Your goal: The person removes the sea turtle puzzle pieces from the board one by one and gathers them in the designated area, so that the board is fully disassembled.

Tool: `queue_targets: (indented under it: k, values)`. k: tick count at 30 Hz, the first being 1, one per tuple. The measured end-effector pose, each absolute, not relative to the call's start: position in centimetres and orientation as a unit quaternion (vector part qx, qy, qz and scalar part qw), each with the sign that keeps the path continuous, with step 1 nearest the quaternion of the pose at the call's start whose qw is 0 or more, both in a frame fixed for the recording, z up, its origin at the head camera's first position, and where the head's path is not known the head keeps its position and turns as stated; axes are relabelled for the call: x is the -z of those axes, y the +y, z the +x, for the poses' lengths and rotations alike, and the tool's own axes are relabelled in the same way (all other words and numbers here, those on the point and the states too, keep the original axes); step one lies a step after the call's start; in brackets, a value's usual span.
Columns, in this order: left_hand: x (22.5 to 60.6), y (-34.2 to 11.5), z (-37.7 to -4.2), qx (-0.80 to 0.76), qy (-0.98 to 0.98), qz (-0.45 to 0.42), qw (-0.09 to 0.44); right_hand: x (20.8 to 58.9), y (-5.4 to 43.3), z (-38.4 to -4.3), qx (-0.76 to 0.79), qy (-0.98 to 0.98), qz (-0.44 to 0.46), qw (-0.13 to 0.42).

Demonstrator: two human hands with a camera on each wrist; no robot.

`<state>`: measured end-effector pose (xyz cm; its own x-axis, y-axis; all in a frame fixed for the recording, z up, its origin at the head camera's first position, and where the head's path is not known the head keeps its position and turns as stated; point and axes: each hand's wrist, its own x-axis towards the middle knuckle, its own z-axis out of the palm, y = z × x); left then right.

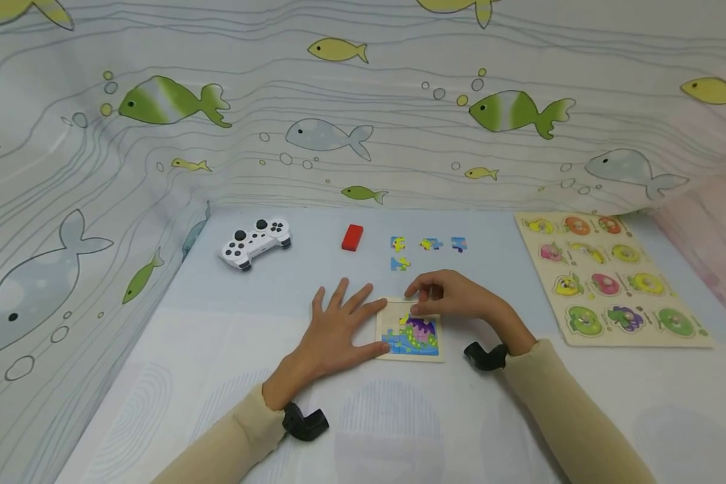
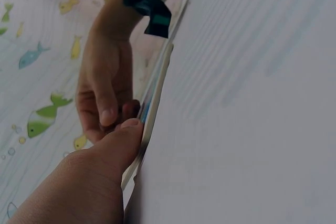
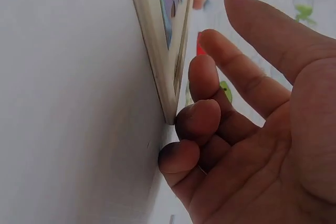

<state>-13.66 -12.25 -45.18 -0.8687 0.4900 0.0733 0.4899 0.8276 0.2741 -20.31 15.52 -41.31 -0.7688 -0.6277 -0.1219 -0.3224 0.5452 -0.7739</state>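
Observation:
A small square wooden jigsaw puzzle [image 1: 410,359] lies in front of me, partly filled with blue, purple and yellow pieces. Bare wood shows at its upper left. My left hand [image 1: 333,336] lies with fingers spread, its thumb and index fingertip touching the tray's left edge. Over the upper right corner is my right hand [image 1: 460,296], fingers loosely bent. In the right wrist view, the right hand [image 3: 247,103] has its thumb apart from the fingers and nothing between them, beside the tray's wooden corner [image 3: 167,111]. Several loose jigsaw pieces [image 1: 399,264] lie beyond the tray.
A white game controller [image 1: 256,243] sits at the back left, with a red block [image 1: 352,237] to its right. On the right lies a large wooden fruit puzzle board [image 1: 587,296]. Fish-patterned cloth [image 1: 411,148] rises behind the table.

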Motion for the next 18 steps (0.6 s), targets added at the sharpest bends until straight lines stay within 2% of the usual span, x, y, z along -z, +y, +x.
queue_targets:
  k: [10,18]
  values:
    - [45.2,-12.1,-13.6,-0.152,0.954,0.260,-0.007,41.6,15.4,-18.0,0.358,0.866,-0.299,0.179]
    - [45.4,-12.3,-13.7,-0.149,0.953,0.262,-0.011,41.4,15.1,-17.5,0.318,0.880,-0.312,0.163]
